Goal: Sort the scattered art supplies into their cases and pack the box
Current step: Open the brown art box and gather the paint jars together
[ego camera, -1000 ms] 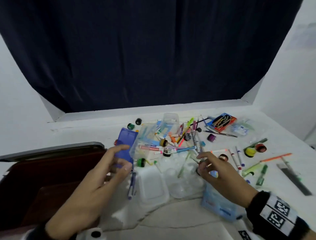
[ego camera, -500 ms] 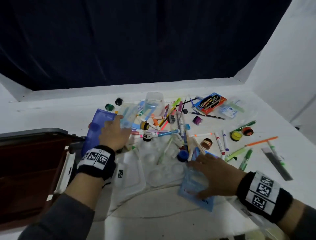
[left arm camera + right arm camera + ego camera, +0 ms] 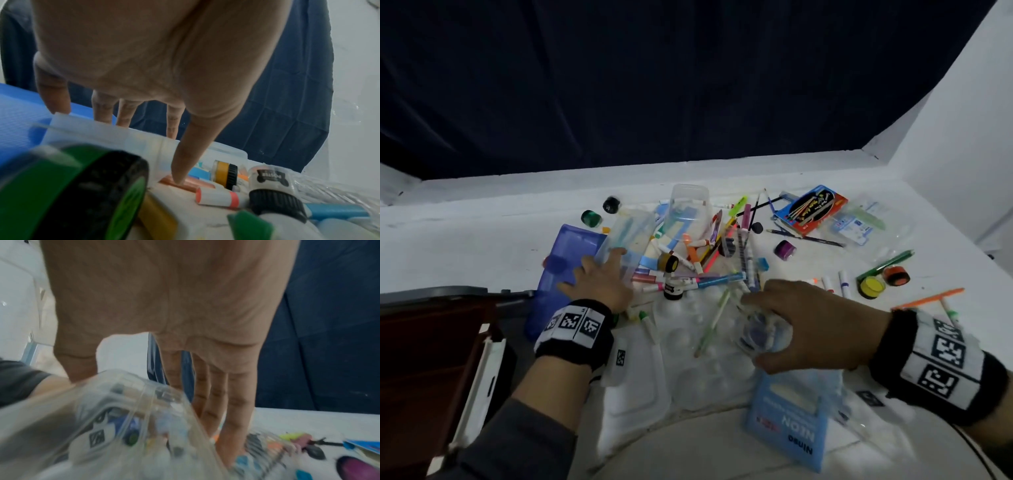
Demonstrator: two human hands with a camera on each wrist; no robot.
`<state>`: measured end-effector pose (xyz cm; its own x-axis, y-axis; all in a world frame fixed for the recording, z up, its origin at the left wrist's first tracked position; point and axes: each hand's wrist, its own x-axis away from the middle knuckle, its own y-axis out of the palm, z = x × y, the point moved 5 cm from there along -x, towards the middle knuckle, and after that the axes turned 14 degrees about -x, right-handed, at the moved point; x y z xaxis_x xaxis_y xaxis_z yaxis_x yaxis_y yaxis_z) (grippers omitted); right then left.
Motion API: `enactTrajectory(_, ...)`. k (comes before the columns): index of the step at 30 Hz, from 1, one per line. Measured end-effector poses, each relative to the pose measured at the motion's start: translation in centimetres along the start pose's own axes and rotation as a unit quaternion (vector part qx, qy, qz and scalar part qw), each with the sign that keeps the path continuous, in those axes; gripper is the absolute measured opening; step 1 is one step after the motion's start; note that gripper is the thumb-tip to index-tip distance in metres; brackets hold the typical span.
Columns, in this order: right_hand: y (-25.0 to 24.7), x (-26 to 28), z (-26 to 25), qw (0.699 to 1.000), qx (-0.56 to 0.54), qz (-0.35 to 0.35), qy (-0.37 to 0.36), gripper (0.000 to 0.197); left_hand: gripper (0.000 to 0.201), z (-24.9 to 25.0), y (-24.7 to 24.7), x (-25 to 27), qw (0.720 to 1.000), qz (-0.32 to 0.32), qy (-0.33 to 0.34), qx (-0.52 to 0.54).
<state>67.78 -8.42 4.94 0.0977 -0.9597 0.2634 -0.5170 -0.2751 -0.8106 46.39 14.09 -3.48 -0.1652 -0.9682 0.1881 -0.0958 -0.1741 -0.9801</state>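
Observation:
Markers, pens and paint pots [image 3: 709, 270] lie heaped mid-table. My left hand [image 3: 602, 274] lies with spread, straight fingers across a long clear case [image 3: 630, 229] and a blue case [image 3: 558, 267]. In the left wrist view the left hand [image 3: 144, 65] has its fingers over the clear case's rim [image 3: 102, 129], and the thumb tip touches a pink marker [image 3: 191, 183]. My right hand [image 3: 758, 329] grips a small clear plastic case [image 3: 763, 339] just above the table. The right wrist view shows that clear case [image 3: 133, 418] blurred between thumb and fingers.
A brown box [image 3: 431, 342] stands open at the left edge. A clear moulded tray [image 3: 688, 346] and a blue NEON pack [image 3: 787, 418] lie in front. A pencil box [image 3: 811, 209], yellow pot [image 3: 871, 287] and red pot [image 3: 895, 275] sit right. A dark curtain hangs behind.
My right hand has left the blue NEON pack and now holds a small clear case. The left hand came down onto the blue and clear cases and stays there. The camera tilted down.

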Motion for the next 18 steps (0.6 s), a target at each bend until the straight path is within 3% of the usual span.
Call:
enactTrajectory(5, -2.5, -0.4, -1.2, 0.984, -0.108, 0.126, -0.07, 0.092, 0.073, 0.1, -0.8, 0.1, 0.998, 0.01, -0.017, 0.063)
enactTrajectory(10, -4.7, 1.6, 0.0, 0.925, -0.278, 0.246, -0.08, 0.074, 0.079, -0.8, -4.3, 2.1, 0.976, 0.055, 0.014, 0.211)
enactTrajectory(15, -4.2, 3.9, 2.5, 0.828, -0.506, 0.233, -0.067, 0.05, 0.08, -0.5, -9.2, 8.4, 0.915, 0.115, 0.096, 0.374)
enactTrajectory(18, -1.9, 5.7, 4.4, 0.805, -0.56, 0.188, -0.06, 0.061, 0.078, 0.0, -10.9, 13.6, 0.877, 0.119, 0.142, 0.444)
